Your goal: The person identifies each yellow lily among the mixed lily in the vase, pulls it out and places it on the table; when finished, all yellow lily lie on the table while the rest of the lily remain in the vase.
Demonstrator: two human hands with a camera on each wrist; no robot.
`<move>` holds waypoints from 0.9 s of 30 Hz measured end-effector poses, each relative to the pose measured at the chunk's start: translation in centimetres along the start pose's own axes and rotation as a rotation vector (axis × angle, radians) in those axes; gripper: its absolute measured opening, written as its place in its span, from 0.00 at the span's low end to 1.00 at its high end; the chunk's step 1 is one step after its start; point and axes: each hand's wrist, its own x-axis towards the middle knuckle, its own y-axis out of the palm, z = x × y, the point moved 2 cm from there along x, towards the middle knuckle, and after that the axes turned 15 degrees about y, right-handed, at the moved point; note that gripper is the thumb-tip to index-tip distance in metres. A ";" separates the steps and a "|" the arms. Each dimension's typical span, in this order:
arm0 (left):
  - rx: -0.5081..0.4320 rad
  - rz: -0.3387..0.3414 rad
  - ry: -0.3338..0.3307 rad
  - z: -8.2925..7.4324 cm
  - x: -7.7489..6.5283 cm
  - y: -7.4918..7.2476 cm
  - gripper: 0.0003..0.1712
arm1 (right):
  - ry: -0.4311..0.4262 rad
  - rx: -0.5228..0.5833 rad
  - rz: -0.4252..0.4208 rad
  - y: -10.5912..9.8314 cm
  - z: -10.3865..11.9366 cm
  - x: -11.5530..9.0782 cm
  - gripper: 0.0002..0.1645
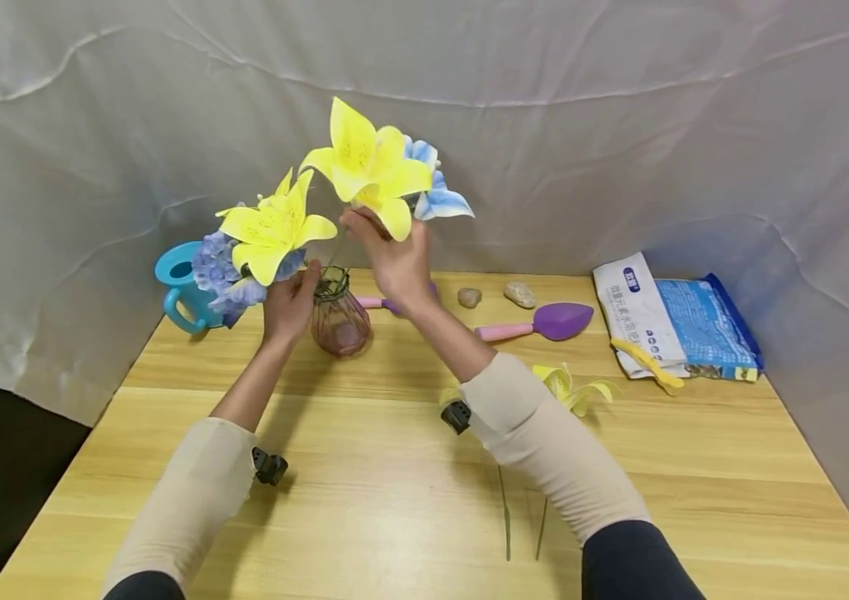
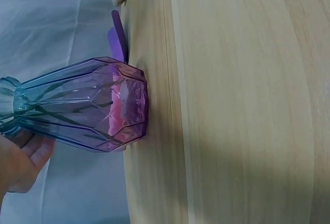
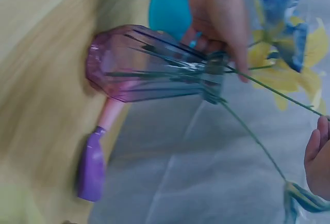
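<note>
A faceted glass vase (image 1: 342, 325), pink at the base and bluish at the neck, stands upright near the back of the table with green stems inside. My left hand (image 1: 289, 308) grips its neck, thumb and fingers on either side, as the right wrist view shows. A yellow lily (image 1: 270, 229) and purple-blue hydrangea (image 1: 217, 271) lean out over this hand. Above the vase mouth, my right hand (image 1: 400, 265) pinches the stem of another yellow lily (image 1: 367, 162), which runs down into the neck. Behind that bloom is a blue-and-white flower (image 1: 439, 187), its stem also in the vase.
A blue watering can (image 1: 182, 287) stands at the back left. Behind the vase lies a pink-handled trowel (image 2: 118, 41); a purple trowel (image 1: 561, 322), two stones (image 1: 519, 293), packets (image 1: 705, 321) and a yellow tool (image 1: 649, 364) lie rightward. Yellow lilies (image 1: 577, 387) lie under my right forearm.
</note>
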 end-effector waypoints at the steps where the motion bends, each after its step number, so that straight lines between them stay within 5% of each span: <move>1: 0.002 0.011 -0.008 0.1 0.0 0.0 0.37 | 0.004 0.048 0.027 0.1 0.7 -0.2 0.08; 4: -0.013 0.031 -0.024 0.4 0.0 -0.1 0.37 | 0.025 0.055 0.057 0.0 2.8 -0.5 0.09; 10: -0.056 0.065 -0.042 0.6 0.2 -0.1 0.38 | 0.215 -0.173 0.043 -2.8 7.6 -2.1 0.11; 17: -0.060 0.087 -0.047 0.6 0.5 -0.8 0.36 | -0.017 -0.343 0.056 -11.9 9.7 -5.5 0.05; 21: -0.077 0.098 -0.046 0.8 0.5 -1.2 0.35 | 0.226 -0.616 -0.076 -17.4 9.0 -9.5 0.08; 27: -0.099 0.079 0.038 1.1 0.0 -2.2 0.31 | 0.497 -0.864 -0.069 -24.0 5.8 -14.8 0.14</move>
